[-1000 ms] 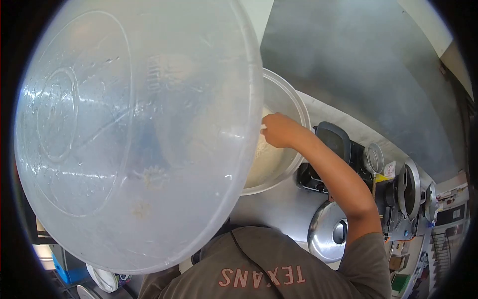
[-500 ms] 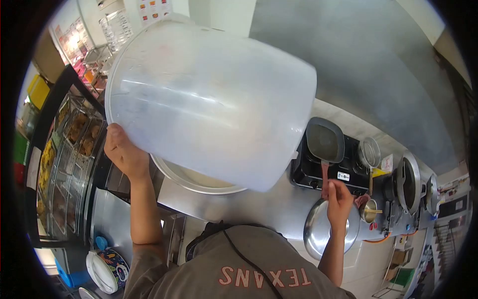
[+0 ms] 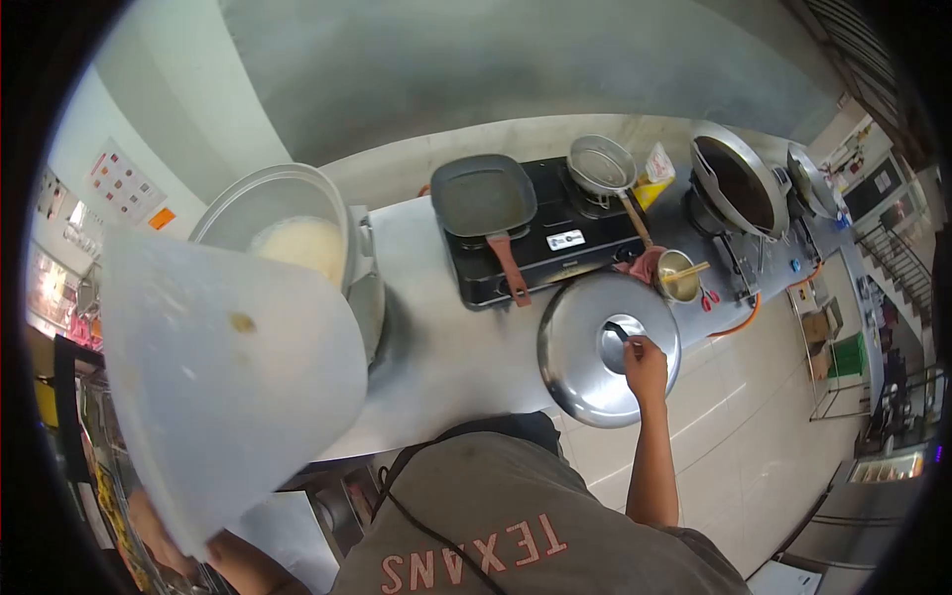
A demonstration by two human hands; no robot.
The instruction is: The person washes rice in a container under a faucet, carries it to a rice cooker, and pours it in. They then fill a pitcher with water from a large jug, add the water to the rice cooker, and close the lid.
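Note:
At the lower left, my left hand (image 3: 154, 531) is closed on the edge of a large, translucent white plastic lid (image 3: 228, 387), tilted up close to the camera, with a brown spot on it. Part of that hand is hidden behind the plastic. Behind the lid stands a big round tub (image 3: 342, 213) with something pale and white (image 3: 302, 243) in it. On the other side, my right hand (image 3: 647, 369) is closed around the black knob of a shiny steel pot lid (image 3: 575, 347). This steel lid is over the counter's front edge, below the stove.
A black gas stove (image 3: 555, 263) holds a square grill pan (image 3: 483, 193) and a small saucepan (image 3: 602, 164). Beside it are a small bowl (image 3: 679, 278), red scissors (image 3: 709, 297) and a large wok (image 3: 739, 183). The steel counter (image 3: 426, 347) runs along my front.
The plastic lid has swung down and left with my left hand, uncovering the tub. My right hand has come onto the steel lid's knob. The view has turned right.

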